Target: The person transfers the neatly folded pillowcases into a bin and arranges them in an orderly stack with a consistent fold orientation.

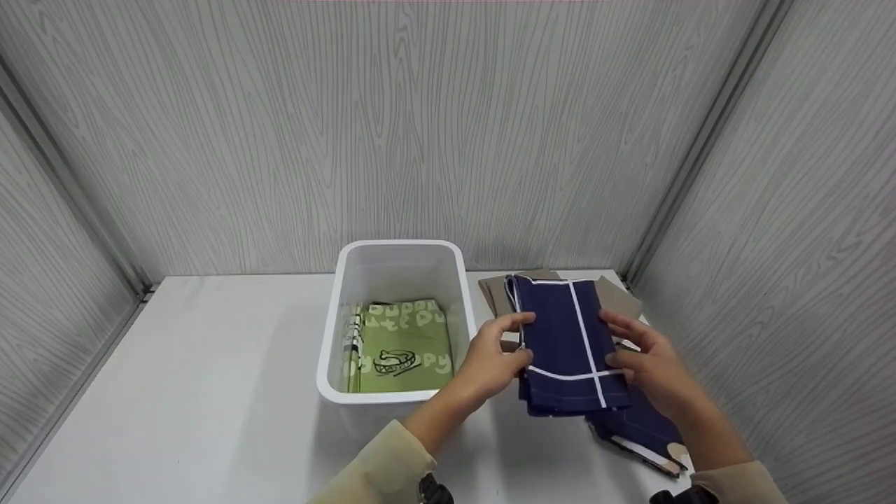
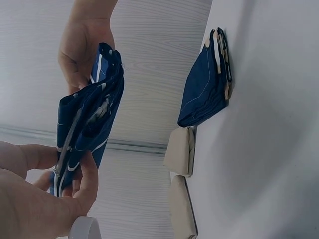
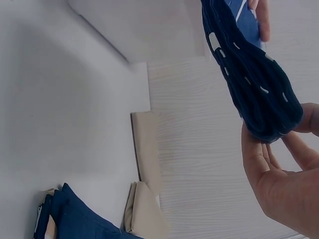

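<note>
A folded navy cloth with white lines (image 1: 560, 336) is held up above the table between both hands. At its left edge the left hand (image 1: 493, 357) pinches it between thumb and fingers. On the opposite edge, the right hand (image 1: 654, 360) grips it the same way. The left wrist view shows the layered folds of the navy cloth (image 2: 87, 117) end-on. Left of the hands stands a white plastic bin (image 1: 327, 343) with green printed folded cloth (image 1: 406, 343) inside.
Another folded navy cloth (image 1: 640, 430) lies on the white table (image 1: 210, 392), below the right hand. Folded beige cloths (image 3: 144, 149) lie near the back wall, partly hidden in the head view. Grey wood-grain panels (image 1: 399, 126) enclose the table at the back and sides.
</note>
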Available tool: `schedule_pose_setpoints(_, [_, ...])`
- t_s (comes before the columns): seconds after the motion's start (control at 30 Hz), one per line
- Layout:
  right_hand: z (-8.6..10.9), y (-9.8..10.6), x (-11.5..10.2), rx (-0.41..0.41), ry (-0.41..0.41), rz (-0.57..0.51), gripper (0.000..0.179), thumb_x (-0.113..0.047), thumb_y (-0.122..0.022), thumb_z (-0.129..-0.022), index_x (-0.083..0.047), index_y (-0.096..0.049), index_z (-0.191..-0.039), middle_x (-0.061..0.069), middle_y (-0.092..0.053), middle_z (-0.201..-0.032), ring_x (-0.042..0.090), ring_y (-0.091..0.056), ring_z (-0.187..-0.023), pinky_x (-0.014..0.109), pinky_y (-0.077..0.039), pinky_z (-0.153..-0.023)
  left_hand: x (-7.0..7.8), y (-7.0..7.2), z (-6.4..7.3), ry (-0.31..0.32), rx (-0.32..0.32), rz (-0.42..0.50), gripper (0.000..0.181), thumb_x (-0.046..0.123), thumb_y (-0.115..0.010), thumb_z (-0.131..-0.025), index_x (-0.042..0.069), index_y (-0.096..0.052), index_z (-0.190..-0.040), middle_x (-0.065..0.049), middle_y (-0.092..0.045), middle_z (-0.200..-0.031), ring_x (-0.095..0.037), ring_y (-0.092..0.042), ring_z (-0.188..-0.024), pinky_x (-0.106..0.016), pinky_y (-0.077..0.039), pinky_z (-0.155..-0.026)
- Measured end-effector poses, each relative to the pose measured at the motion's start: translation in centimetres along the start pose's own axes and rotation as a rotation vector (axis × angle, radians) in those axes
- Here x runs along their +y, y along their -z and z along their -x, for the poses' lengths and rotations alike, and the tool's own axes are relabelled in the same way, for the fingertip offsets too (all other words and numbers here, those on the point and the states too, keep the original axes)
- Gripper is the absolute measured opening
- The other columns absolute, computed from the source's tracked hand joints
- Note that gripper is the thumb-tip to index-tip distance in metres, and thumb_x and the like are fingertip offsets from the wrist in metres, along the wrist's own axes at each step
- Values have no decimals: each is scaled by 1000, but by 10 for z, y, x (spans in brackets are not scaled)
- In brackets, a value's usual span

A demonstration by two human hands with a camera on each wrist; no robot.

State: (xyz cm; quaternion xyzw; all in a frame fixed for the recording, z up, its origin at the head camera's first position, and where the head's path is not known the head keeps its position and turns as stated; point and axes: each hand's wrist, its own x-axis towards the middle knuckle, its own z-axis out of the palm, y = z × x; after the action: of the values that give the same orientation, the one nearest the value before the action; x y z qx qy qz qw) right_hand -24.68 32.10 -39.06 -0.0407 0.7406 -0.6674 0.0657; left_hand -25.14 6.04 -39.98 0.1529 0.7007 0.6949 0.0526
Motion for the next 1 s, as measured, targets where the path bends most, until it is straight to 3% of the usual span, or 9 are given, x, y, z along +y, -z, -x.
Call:
schedule_pose_setpoints(0.5, [-3,-7,-7,-1,7,8,72,10,-58,-85,-9,-40,-152,15,-37,-147,20,-65,-99,33,-59,-71,8,9,1,-11,31,-8,54,-8,-61,-81,7,-61,-133,-15,-55,-124,-19,-65,-91,-31,-59,-68])
schedule_pose_setpoints(1.0, [-9,-23,-13,-33,20,-34,71,10,-57,-85,-8,-40,-152,14,-38,-146,22,-63,-105,38,-59,-77,12,31,9,-9,11,113,56,-10,-55,-83,4,-57,-137,-18,-52,-126,-19,-65,-87,-32,-59,-70])
